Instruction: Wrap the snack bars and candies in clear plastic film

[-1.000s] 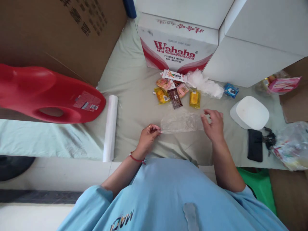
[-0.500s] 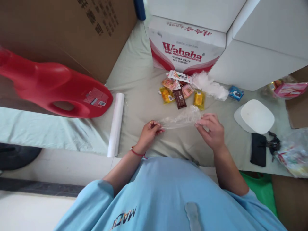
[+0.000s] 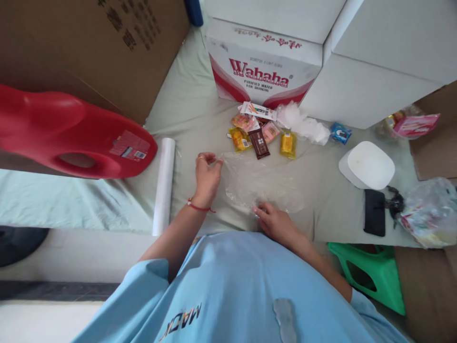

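Note:
A clear plastic bag [image 3: 262,183] is spread out over the cloth in front of me. My left hand [image 3: 208,174] pinches its upper left edge. Lower down, my right hand [image 3: 273,219] is closed on the bag's near edge. Just beyond the bag lies a small heap of wrapped snacks: a brown packet [image 3: 259,144], a yellow packet [image 3: 287,144], another yellow packet [image 3: 240,139] and a white packet [image 3: 257,111] on top. Crumpled thin white plastic [image 3: 303,125] touches the heap on its right.
A roll of plastic bags [image 3: 164,186] and a big red jug [image 3: 78,138] are on the left. A Wahaba carton [image 3: 264,71] stands behind. To the right are a blue packet [image 3: 340,133], a white container [image 3: 369,164], a black phone [image 3: 374,213] and a filled plastic bag [image 3: 430,214].
The bag, stretched between my hands before, now lies flatter and wider. My left hand has moved left and away from me; my right hand has come left and nearer my body.

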A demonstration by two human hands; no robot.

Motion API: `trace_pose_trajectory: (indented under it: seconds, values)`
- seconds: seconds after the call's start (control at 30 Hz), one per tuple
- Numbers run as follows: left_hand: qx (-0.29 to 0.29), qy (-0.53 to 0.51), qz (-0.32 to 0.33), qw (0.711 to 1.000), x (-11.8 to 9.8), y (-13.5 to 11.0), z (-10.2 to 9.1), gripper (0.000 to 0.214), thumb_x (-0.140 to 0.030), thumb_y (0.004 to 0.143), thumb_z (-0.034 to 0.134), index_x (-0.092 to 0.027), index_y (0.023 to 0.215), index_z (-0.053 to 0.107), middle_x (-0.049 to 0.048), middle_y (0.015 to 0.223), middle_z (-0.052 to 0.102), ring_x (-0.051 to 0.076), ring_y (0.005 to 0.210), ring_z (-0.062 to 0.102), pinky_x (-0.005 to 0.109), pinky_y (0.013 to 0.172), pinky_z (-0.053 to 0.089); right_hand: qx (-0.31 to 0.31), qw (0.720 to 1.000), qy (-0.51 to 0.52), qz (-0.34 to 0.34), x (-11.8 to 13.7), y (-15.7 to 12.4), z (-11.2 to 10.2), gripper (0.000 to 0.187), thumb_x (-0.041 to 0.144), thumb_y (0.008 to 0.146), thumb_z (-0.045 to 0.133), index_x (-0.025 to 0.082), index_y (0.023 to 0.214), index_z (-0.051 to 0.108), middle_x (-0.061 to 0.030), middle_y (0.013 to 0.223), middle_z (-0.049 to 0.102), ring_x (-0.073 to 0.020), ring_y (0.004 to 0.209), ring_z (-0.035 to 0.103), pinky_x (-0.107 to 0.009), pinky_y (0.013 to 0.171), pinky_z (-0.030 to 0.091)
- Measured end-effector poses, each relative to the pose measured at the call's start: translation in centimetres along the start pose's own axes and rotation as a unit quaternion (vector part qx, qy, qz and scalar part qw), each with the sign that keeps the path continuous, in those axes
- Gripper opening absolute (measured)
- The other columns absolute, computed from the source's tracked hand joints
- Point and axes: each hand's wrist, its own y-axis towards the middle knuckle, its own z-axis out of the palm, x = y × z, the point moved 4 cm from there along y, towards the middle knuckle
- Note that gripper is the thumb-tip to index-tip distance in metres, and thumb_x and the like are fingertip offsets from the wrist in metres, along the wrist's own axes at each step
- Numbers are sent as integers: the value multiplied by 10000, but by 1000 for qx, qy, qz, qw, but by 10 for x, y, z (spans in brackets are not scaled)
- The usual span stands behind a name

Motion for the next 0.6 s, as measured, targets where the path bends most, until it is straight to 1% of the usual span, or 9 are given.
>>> trace_pose_trajectory:
  seconds: [0.07,0.1,0.17,0.23,0.3,0.37,0.47,0.53,0.6]
  values:
    - [-47,82,112,989,-22,-27,-7,211,-225,841,699,-209,1032,609,71,1176,625,196,1062,619,315,919,513,8,1000,16,10,2,8,3,446,184,999,547,243,1433,632,-149,1390,640,-223,962,694,-325,783,565]
    - [-16,104,153,983,-31,-41,-5,154,-237,875,673,-212,1021,631,59,1134,635,191,1014,621,315,916,508,11,999,27,13,4,12,3,452,175,994,562,234,1438,623,-157,1427,617,-231,1011,699,-344,841,580]
    - [132,127,199,963,-42,-63,9,80,-268,922,636,-218,969,676,42,1010,668,192,932,631,319,908,507,20,998,56,9,9,19,1,459,174,985,597,194,1443,609,-185,1487,574,-254,1104,697,-385,940,588]
    - [266,156,211,928,-43,-76,26,124,-293,943,609,-218,929,707,55,960,696,216,925,651,343,919,511,43,994,102,-18,20,24,-5,491,205,977,646,153,1461,591,-214,1528,541,-267,1152,694,-399,979,589]
    - [340,210,206,893,-32,-77,40,167,-306,947,589,-217,898,722,80,945,715,248,927,670,378,926,519,73,981,162,-72,32,26,-14,511,269,979,683,152,1468,595,-202,1519,565,-262,1179,693,-388,996,587]
    - [385,265,196,862,-15,-72,47,189,-311,942,589,-223,836,718,94,883,717,266,895,686,402,929,528,79,967,212,-116,39,26,-27,435,325,1019,645,198,1435,639,-138,1422,665,-242,1191,694,-375,1020,575]
    - [444,279,207,826,8,-71,44,201,-318,930,630,-235,758,694,121,929,755,304,1036,718,440,1035,510,-2,975,207,-83,24,31,-41,352,327,1089,502,240,1369,698,-81,1259,759,-225,1169,703,-389,1046,555]
    - [457,273,236,813,18,-76,34,152,-320,928,651,-231,826,719,145,1175,773,333,1286,655,497,1170,425,-80,987,138,-18,0,35,-41,383,312,1090,469,217,1384,697,-118,1366,719,-255,1268,656,-441,1117,511]
    - [443,291,264,806,28,-83,19,187,-330,937,659,-225,1061,751,154,1458,674,336,1477,521,556,1271,291,-128,989,54,45,-26,37,-33,440,323,1072,490,172,1453,651,-164,1554,589,-312,1460,510,-535,1240,381]
